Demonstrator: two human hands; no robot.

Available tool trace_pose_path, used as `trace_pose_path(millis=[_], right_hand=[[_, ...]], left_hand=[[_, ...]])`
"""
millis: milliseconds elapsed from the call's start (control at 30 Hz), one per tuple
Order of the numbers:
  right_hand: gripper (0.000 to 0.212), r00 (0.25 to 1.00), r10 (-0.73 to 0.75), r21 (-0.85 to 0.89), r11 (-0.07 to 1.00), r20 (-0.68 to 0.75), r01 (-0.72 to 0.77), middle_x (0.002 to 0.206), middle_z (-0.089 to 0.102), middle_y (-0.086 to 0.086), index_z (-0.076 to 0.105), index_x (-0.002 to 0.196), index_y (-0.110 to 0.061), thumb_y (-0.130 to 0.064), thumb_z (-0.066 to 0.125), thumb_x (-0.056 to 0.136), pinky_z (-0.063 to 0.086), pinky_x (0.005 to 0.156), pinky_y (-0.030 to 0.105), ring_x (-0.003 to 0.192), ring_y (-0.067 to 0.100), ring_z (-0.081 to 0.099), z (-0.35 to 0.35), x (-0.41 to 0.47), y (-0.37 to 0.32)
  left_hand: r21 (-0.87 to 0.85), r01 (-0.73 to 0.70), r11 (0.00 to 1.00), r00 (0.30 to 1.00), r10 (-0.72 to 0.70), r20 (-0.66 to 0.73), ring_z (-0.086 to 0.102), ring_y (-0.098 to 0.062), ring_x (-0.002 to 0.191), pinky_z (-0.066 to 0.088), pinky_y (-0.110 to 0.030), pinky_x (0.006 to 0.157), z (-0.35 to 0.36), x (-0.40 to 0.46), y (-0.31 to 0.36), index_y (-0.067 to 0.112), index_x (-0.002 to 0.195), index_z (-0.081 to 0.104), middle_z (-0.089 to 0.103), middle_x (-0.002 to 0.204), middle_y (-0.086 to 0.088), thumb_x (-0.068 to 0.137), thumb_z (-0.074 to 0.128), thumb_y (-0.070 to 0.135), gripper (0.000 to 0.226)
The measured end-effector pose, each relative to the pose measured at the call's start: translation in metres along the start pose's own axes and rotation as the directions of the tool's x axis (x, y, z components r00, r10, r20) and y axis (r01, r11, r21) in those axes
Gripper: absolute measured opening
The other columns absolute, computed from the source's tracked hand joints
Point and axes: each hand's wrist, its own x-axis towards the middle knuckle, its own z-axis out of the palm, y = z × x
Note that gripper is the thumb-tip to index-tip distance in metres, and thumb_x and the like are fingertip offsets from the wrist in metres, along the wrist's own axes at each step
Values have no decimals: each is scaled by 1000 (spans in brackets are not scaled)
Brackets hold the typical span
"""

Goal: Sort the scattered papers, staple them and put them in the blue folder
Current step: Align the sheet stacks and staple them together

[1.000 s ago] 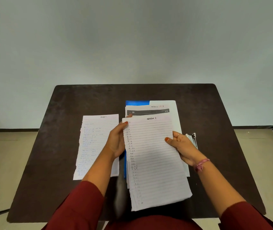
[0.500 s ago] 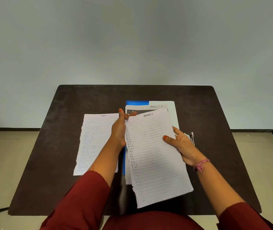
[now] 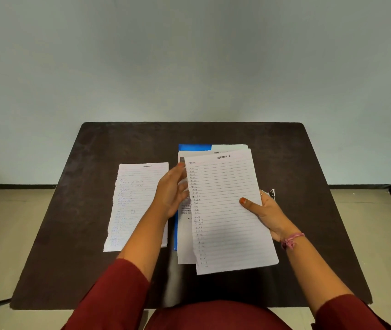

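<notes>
Right hand (image 3: 269, 214) holds the lined sheet (image 3: 227, 210) headed "Section 1", thumb on its face and fingers hidden behind, so the grip is a pinch at the sheet's right edge. Left hand (image 3: 172, 191) sits at the sheet's left edge with fingers relaxed and blurred; whether it touches the paper I cannot tell, but it clamps nothing.

Under the raised sheet lies a loose pile of papers (image 3: 186, 234), and under that the blue folder (image 3: 193, 147), showing only along its left side and far left corner. To the left, apart from the pile, a second handwritten sheet (image 3: 137, 206) lies flat on the desk (image 3: 70, 222). Just behind the right hand, a small dark and shiny object (image 3: 271, 193) peeks out, perhaps the stapler, though too little shows to be sure.

Judged from here, sorting is under way and nothing looks stapled. With one edge pinched, the sheet could sag or swing and slip. Laying it down crooked would spoil the stack's alignment for stapling. Since the pile covers the folder, lifting the folder could scatter the papers.
</notes>
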Motion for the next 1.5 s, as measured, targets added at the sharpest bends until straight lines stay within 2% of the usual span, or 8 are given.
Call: trace_pose_path(millis=[200, 433, 567, 800, 1000, 1167, 1300, 1500], right_hand=[[34, 999, -45, -18, 999, -17, 45, 118, 68, 8, 56, 122, -16, -8, 60, 90, 55, 88, 46, 105, 28, 66, -3, 0, -2], [78, 998, -23, -18, 1000, 65, 24, 123, 65, 11, 54, 127, -11, -27, 88, 59, 52, 91, 49, 111, 31, 63, -8, 4, -2], [53, 999, -27, 0, 1000, 39, 27, 120, 66, 11, 56, 123, -12, -13, 73, 73, 53, 90, 49, 108, 30, 65, -8, 6, -3], [50, 1000, -9, -59, 998, 12, 10, 122, 65, 10, 54, 125, -13, -12, 71, 78, 50, 94, 53, 109, 28, 65, -9, 14, 4], [92, 997, 49, -56, 997, 65, -45, 121, 66, 8, 55, 124, -15, -39, 94, 44, 51, 94, 50, 111, 28, 64, -7, 17, 11], [68, 992, 74, -21, 997, 101, -72, 115, 69, 6, 56, 120, -14, -26, 85, 60, 57, 81, 37, 105, 25, 67, -2, 15, 10], [58, 994, 89, -30, 996, 56, -87, 118, 67, 9, 55, 122, -14, -21, 76, 68, 55, 87, 44, 107, 28, 65, -2, 17, 9], [84, 995, 83, -26, 996, 59, -81, 114, 69, 7, 58, 117, -17, -39, 93, 44, 57, 83, 42, 104, 27, 67, -5, 21, 10]], left_hand=[[90, 20, 996, 998, -15, -56, 47, -27, 86, 45, -33, 70, -5, -15, -35, 22, 109, 65, 62, 96, -12, 96, 53, 14, 19], [80, -17, 997, 989, 28, -142, 59, -26, 88, 46, -46, 82, -1, -13, -43, 23, 113, 64, 75, 86, 4, 92, 61, 15, 22], [46, -23, 999, 993, 29, -116, 66, -24, 89, 48, -52, 90, -1, -14, -45, 19, 115, 61, 75, 94, 0, 91, 62, 10, 26], [54, 30, 998, 999, -29, -33, 63, -13, 70, 43, -28, 64, 7, -6, -31, 22, 92, 71, 73, 83, 1, 93, 59, 21, 13], [-37, 2, 999, 996, 1, 86, 68, -24, 102, 58, -36, 78, 18, 13, 1, 17, 120, 60, 70, 112, -7, 96, 53, 20, 25], [-97, 73, 993, 992, -62, 106, 68, -27, 102, 58, -39, 79, 16, 25, 1, 13, 112, 62, 69, 115, -11, 99, 43, 35, 32], [-119, 114, 986, 993, -109, 45, 67, -30, 103, 59, -36, 70, 21, 29, -5, 12, 113, 59, 69, 114, -10, 99, 42, 41, 36], [-73, 103, 992, 995, -104, -1, 65, -31, 107, 56, -40, 82, 20, 36, -8, 12, 116, 60, 68, 116, -12, 99, 47, 35, 32]])
